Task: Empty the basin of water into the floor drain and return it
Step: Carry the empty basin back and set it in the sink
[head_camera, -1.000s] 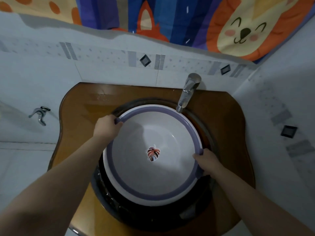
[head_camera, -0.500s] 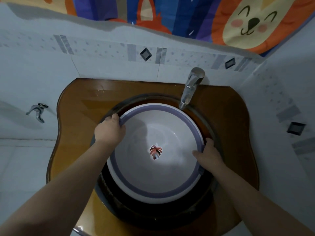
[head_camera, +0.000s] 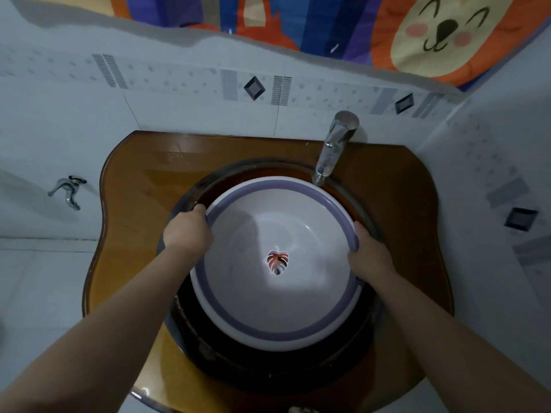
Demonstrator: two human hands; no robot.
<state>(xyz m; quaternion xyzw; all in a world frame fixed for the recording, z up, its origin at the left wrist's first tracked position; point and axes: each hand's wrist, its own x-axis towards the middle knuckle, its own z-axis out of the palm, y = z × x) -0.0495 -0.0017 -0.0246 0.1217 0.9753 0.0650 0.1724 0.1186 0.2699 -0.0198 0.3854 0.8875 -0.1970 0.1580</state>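
A round white basin (head_camera: 280, 311) with a purple rim and a red leaf print at its bottom sits inside the dark bowl of the sink (head_camera: 268, 371). My left hand (head_camera: 187, 234) grips the basin's rim on its left side. On the right side of the rim, my right hand (head_camera: 369, 254) is closed over the edge. The basin looks level. I cannot tell whether water is in it. No floor drain shows in view.
A chrome tap (head_camera: 334, 147) stands over the basin's far right rim. The brown glass counter (head_camera: 131, 210) surrounds the sink, against a tiled wall. A small wall tap (head_camera: 67, 190) juts out at the left. A colourful cartoon curtain (head_camera: 417, 34) hangs above.
Both hands stay on the rim. The basin has settled a little deeper and further back in the sink, nearer the tap; the right hand slid up the rim.
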